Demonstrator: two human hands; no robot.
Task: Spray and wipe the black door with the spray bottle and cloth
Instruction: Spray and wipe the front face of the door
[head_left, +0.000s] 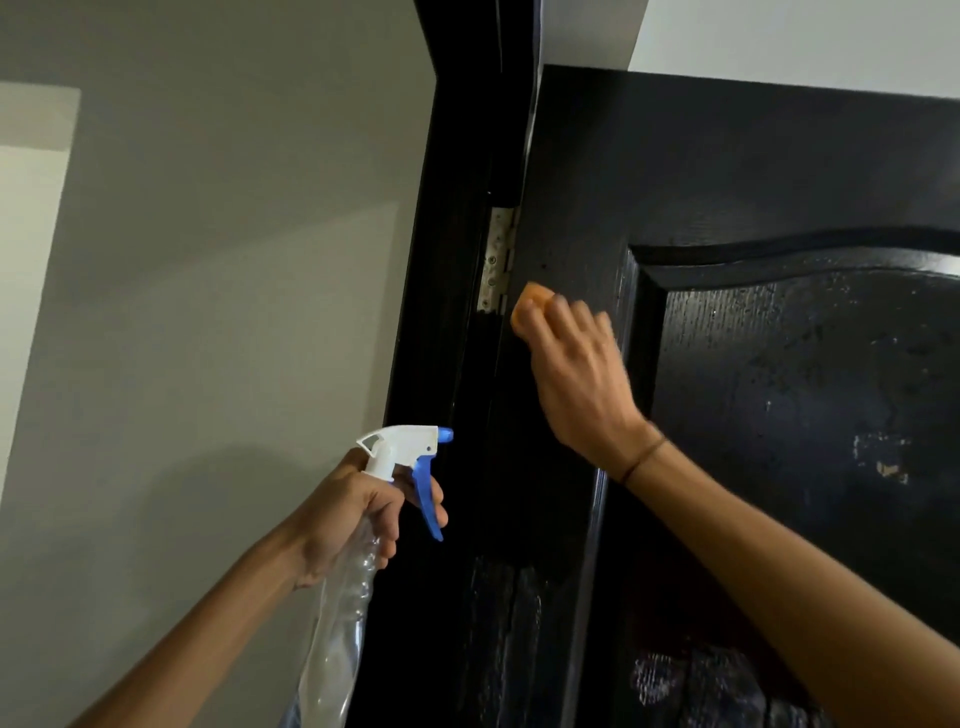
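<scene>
Head view, right hand (576, 374) pinching orange cloth (530, 306) against black door (727, 171), left hand (353, 514) gripping spray bottle (400, 457)

Most of the orange cloth (530, 306) is hidden beneath the curled fingers of the right hand (576, 374) — only a rounded corner pokes out at the fingertips, and the fingers themselves are smeared by motion blur. The lower body of the clear spray bottle (337, 623) runs out of the picture at the bottom edge, and its neck is covered by the left hand (353, 514), so any liquid level cannot be told. The black door (779, 208) is cut off at the right and bottom edges. The hinge (497, 260) is partly tucked behind the door's edge — its screws are too small to count.
</scene>
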